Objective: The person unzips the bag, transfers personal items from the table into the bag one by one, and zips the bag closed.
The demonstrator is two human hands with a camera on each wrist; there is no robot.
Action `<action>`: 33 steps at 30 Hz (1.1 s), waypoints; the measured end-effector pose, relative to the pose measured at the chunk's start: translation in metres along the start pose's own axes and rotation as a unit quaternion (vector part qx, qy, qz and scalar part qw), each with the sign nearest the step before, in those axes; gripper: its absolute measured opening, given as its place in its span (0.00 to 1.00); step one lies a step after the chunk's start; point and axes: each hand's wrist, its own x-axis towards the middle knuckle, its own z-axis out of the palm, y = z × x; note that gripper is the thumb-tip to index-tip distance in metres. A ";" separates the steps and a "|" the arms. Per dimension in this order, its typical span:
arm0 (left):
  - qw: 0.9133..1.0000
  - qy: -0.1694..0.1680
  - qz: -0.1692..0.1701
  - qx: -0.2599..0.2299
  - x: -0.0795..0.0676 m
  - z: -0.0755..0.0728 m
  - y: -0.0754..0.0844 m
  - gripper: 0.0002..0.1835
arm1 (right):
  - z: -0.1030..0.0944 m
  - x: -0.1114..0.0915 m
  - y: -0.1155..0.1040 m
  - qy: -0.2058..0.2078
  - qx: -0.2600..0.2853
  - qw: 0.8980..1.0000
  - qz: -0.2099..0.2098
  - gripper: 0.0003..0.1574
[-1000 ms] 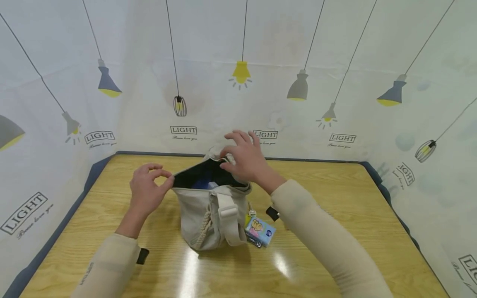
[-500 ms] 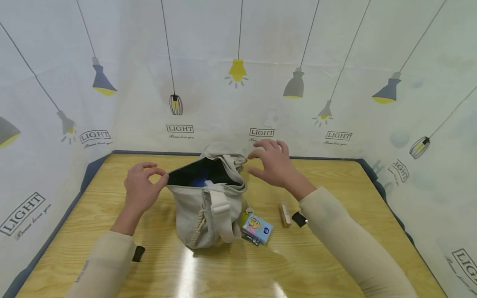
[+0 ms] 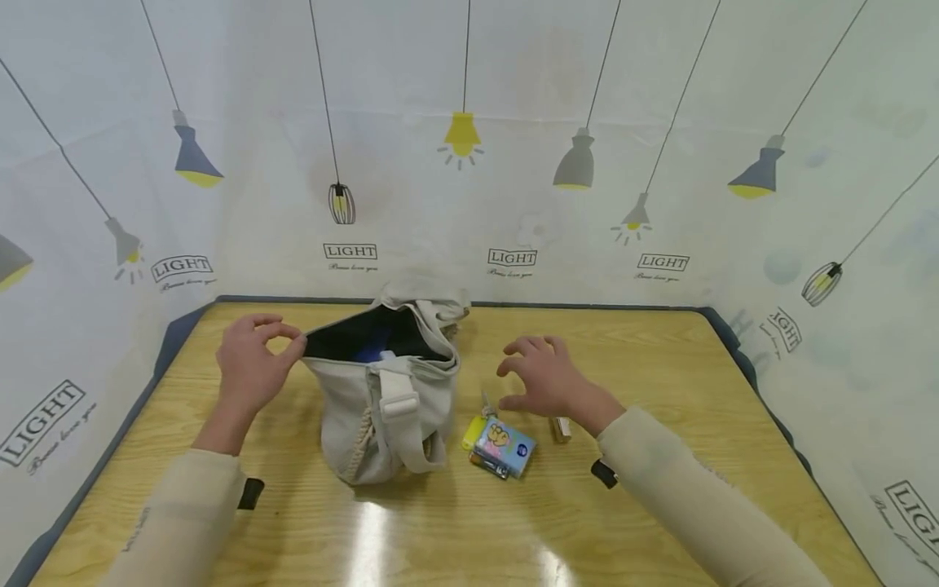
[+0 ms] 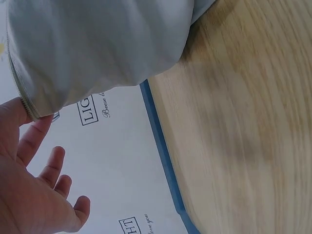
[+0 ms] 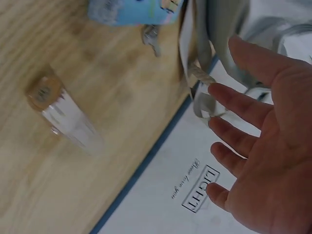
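Observation:
A pale canvas bag [image 3: 341, 399] stands on the table with its zipped mouth gaping, showing a dark lining and something blue and white inside. My left hand [image 3: 253, 359] pinches the left corner of the mouth by thumb and index finger; in the left wrist view the zipper edge [image 4: 22, 92] runs into that pinch. Right of the bag, my right hand [image 3: 546, 379] hovers over the table, fingers spread and holding nothing. Below it lie a light blue cartoon-printed packet [image 3: 504, 447], a key [image 3: 487, 405] and a small copper-ended tube [image 5: 68, 109].
Under the packet's near edge shows a small dark object [image 3: 487, 465], its kind unclear. A yellow tag [image 3: 473, 432] lies by the key. The wooden table [image 3: 660, 375] has a dark blue edge and printed sheets around it.
My right hand has left the bag's mouth, moving right and then down toward the small things. The left hand keeps its pinch; the bag sits further left in view.

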 end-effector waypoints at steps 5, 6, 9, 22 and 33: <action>1.000 0.002 -0.007 0.011 0.002 -0.005 -0.004 0.13 | 0.015 -0.005 -0.002 -0.043 0.011 0.999 -0.005 0.29; 1.000 0.002 -0.009 0.011 0.003 -0.005 -0.005 0.13 | 0.018 -0.006 -0.003 -0.048 0.016 0.999 -0.007 0.29; 1.000 0.000 -0.014 0.008 0.002 -0.007 -0.006 0.13 | 0.025 -0.009 -0.004 -0.054 0.023 0.998 -0.013 0.31; 1.000 0.009 -0.017 -0.008 0.000 -0.007 -0.003 0.13 | 0.049 -0.021 -0.007 -0.054 0.006 0.998 -0.025 0.39; 1.000 0.004 -0.017 -0.012 -0.002 -0.005 -0.003 0.13 | 0.051 -0.023 -0.001 -0.033 -0.022 0.999 0.005 0.35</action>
